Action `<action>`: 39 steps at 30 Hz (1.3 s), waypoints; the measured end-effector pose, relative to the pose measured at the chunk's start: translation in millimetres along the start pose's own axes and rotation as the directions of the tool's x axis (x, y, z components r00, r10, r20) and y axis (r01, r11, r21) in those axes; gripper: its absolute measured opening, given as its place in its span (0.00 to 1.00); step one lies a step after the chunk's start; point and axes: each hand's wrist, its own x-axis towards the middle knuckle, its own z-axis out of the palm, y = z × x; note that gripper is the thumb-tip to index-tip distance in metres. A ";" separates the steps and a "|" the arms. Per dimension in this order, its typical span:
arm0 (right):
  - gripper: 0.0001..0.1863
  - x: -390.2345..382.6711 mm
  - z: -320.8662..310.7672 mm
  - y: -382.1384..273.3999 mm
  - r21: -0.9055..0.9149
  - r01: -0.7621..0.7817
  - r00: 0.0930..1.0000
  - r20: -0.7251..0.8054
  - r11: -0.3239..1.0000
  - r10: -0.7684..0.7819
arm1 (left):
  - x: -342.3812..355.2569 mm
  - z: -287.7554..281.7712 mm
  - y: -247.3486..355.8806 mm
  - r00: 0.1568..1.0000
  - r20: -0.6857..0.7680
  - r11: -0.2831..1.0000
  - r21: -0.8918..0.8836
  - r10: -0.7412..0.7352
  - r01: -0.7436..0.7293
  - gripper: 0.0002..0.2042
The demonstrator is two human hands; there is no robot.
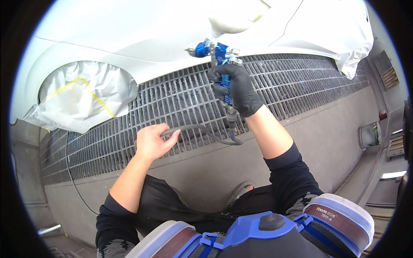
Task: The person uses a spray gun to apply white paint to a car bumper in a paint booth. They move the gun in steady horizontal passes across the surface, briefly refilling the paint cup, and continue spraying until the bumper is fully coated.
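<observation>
A blue spray gun (223, 53) is gripped in my right hand (241, 88), which wears a black glove. Its silver nozzle points left, close along the side of a white car body (142, 26). From the bottom of the gun's handle a dark air hose (193, 127) loops down and across to my bare left hand (154, 142). The fingers of that hand are closed around the hose, below and left of the gun.
Wrinkled white masking sheet (86, 96) with yellow tape covers the wheel opening at left. More white sheeting (352, 60) hangs at the far right. Metal floor grating (172, 99) runs beneath the car. A round bucket-like container (369, 134) lies at right. My respirator (262, 232) fills the lower edge.
</observation>
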 end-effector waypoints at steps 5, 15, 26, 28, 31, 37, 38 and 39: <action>0.17 12.6 -39.5 -7.3 -0.741 0.214 0.895 -0.111 0.636 -0.431 | 0.7 0.5 2.2 1.000 0.018 1.000 -0.028 -0.010 0.011 0.16; 0.08 -45.8 -161.0 -110.1 -0.295 0.325 0.708 -0.554 0.898 -0.438 | 8.6 14.1 15.6 0.998 0.054 0.998 -0.040 -0.035 0.037 0.17; 0.09 -59.8 -217.5 -133.7 -0.414 0.371 0.323 -0.782 0.831 -0.533 | 8.9 19.4 28.3 0.998 0.052 0.997 -0.058 -0.043 0.046 0.18; 0.09 -59.4 -199.3 -129.9 -0.306 0.406 0.514 -0.703 0.861 -0.492 | 9.1 21.5 25.9 0.997 0.058 0.999 -0.030 -0.041 0.043 0.18; 0.09 -50.1 -155.9 -112.3 -0.244 0.302 0.720 -0.575 0.922 -0.388 | 9.8 22.1 18.2 0.999 0.041 0.998 -0.067 -0.014 0.017 0.16; 0.11 -37.6 -45.4 -40.8 -0.227 0.175 0.943 -0.242 0.958 -0.230 | 20.2 4.0 9.3 0.997 0.066 0.996 0.075 -0.048 0.043 0.15; 0.13 -38.7 -27.7 -22.4 -0.253 0.212 0.958 -0.136 0.944 -0.251 | 22.4 -3.3 12.1 0.989 0.097 0.990 0.097 -0.107 0.098 0.15; 0.18 -34.6 -10.6 -2.5 -0.362 0.221 0.942 -0.163 0.906 -0.295 | 24.9 -8.7 18.7 0.996 0.015 0.996 -0.012 -0.087 0.088 0.24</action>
